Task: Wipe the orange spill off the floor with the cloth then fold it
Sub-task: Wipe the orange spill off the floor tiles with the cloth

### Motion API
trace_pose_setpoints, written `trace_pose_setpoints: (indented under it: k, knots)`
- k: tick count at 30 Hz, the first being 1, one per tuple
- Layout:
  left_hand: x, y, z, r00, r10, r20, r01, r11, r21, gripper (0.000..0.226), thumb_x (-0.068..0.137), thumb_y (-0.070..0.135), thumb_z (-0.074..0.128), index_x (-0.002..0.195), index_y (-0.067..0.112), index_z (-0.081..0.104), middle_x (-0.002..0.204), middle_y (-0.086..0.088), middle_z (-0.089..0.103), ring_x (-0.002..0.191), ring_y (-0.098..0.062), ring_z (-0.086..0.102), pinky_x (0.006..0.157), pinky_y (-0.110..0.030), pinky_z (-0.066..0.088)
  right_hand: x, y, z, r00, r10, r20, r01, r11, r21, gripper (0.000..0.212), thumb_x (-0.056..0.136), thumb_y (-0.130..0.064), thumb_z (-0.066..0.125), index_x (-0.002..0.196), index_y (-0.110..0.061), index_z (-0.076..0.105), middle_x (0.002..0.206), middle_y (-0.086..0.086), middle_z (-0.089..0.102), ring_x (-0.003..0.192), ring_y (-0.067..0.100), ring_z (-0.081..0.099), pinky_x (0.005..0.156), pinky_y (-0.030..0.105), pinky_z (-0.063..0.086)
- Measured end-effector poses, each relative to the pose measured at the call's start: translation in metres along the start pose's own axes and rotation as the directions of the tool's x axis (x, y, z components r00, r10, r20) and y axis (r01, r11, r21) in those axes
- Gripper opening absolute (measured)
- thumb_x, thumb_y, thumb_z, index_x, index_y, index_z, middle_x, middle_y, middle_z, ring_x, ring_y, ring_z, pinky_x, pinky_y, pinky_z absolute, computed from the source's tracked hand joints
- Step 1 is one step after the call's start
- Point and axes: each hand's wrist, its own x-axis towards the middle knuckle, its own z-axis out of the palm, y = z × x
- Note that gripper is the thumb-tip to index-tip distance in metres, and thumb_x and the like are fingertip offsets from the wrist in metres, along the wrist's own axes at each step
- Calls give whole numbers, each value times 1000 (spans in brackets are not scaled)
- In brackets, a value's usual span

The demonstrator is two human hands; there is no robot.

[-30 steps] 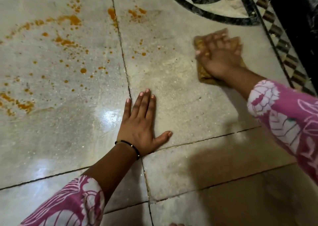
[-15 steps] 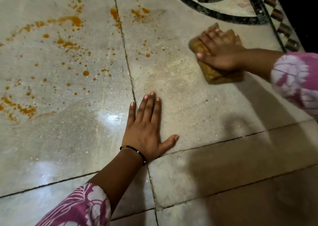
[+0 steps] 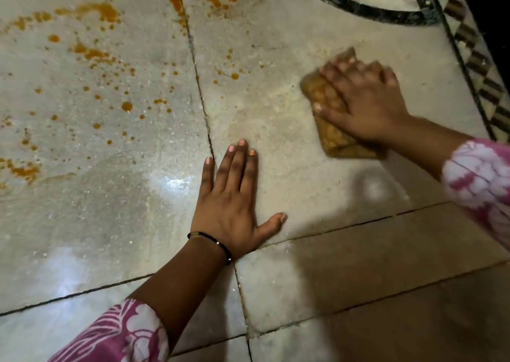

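there, right hand [image 3: 367, 102] flat on cloth [image 3: 331, 132], left hand [image 3: 231, 204] splayed

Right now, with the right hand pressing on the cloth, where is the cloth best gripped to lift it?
Probably the near corner of the cloth, which pokes out uncovered toward the person, below the right hand. Pinch it from the near side: the rest lies flat under the pressing hand.

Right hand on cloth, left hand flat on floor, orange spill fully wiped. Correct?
No. Head view shows the orange spill unwiped, spattered across the floor left of the cloth. Right hand on cloth and left hand flat on floor are right.
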Motion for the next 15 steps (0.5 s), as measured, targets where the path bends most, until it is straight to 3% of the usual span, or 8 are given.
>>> trace_pose_setpoints:
  k: [3, 6, 10, 12, 15]
  knots:
    - [-1, 0, -2, 1000, -9, 26, 9, 1000, 13, 101, 78, 77, 29, 151, 8, 8, 159, -11, 2, 147, -23, -2, 117, -51, 3, 63, -30, -6, 998, 52, -24, -52, 999, 3, 77, 85, -72, 16, 150, -30, 15, 159, -3, 13, 146, 20, 2, 110, 59, -4]
    - [0, 0, -3, 999, -3, 32, 3, 1000, 5, 102, 79, 77, 30, 151, 9, 8, 159, -10, 2, 147, -22, -2, 117, -51, 3, 77, -76, -9, 989, -142, -32, 140, 988, -63, 74, 88, -66, 15, 150, -25, 19, 158, 1, 17, 146, 20, 6, 111, 55, -8]
    - [0, 0, -1, 1000, -3, 1, 3, 1000, -6, 102, 78, 77, 31, 150, 7, 13, 159, -11, 7, 147, -23, 3, 117, -50, 4, 19, -90, 4, 943, -330, -42, 327, 942, -74, 73, 89, -63, 15, 149, -24, 24, 156, 0, 25, 145, 18, 15, 112, 50, -10]
    - [0, -3, 0, 1000, 1, -15, -1, 1000, -2, 103, 78, 77, 30, 150, 7, 13, 159, -11, 7, 147, -24, 3, 117, -50, 4, -16, -72, 11, 939, -338, -68, 336, 941, -39, 70, 89, -62, 21, 148, -25, 28, 155, -2, 27, 144, 16, 19, 114, 50, -6]
    - [0, -2, 2, 1000, -1, -29, 1, 1000, 0, 103, 78, 78, 29, 150, 7, 12, 159, -11, 6, 147, -24, 3, 117, -50, 3, -31, -29, 10, 975, -219, -39, 220, 975, 23, 73, 87, -65, 21, 149, -29, 23, 157, -4, 21, 145, 15, 14, 115, 51, -5]
